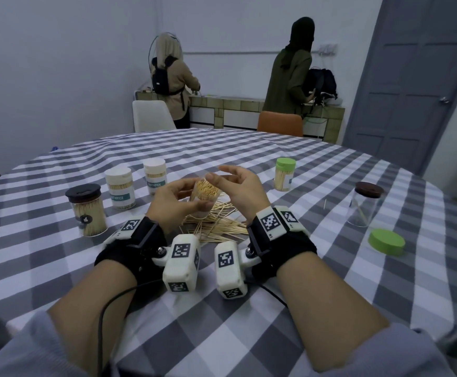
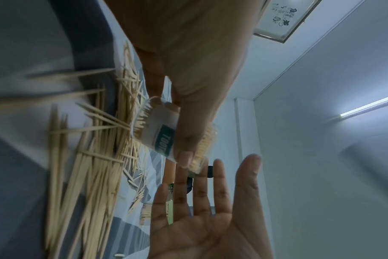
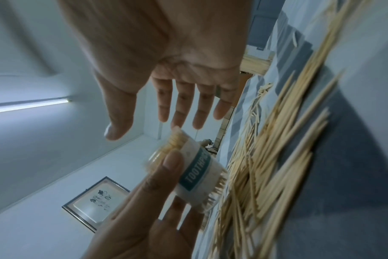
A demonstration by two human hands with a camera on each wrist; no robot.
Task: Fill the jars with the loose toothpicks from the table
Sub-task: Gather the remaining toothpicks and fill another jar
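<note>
Toward the left edge of the checked table stood a black-lidded jar packed with toothpicks. Further in and toward the far edge stood two white-capped jars, both full, one just beside the other.

At the middle of the table the left hand gripped an uncapped jar, thumb and fingers curled round its labelled wall; the jar was crammed, its toothpick ends standing above the rim. In the left wrist view it tilted, its base toward the cloth, and whether it touched the table could not be told. The right hand hovered just beside the jar's mouth, fingers spread loosely and holding nothing; the right wrist view showed its palm wide and clear of the jar.

The loose toothpicks lay in a tangled heap on the cloth directly under and in front of both hands, between the wrists and the held jar, partly hidden by the jar and the left hand.

Beyond the right hand stood a green-capped jar, full. Near the right edge stood a brown-lidded jar, nearly empty, with a toothpick or two inside. A loose green lid lay on the cloth just nearer than it.

Past the far edge were a white chair and an orange chair, and two people standing at a tiled counter.
</note>
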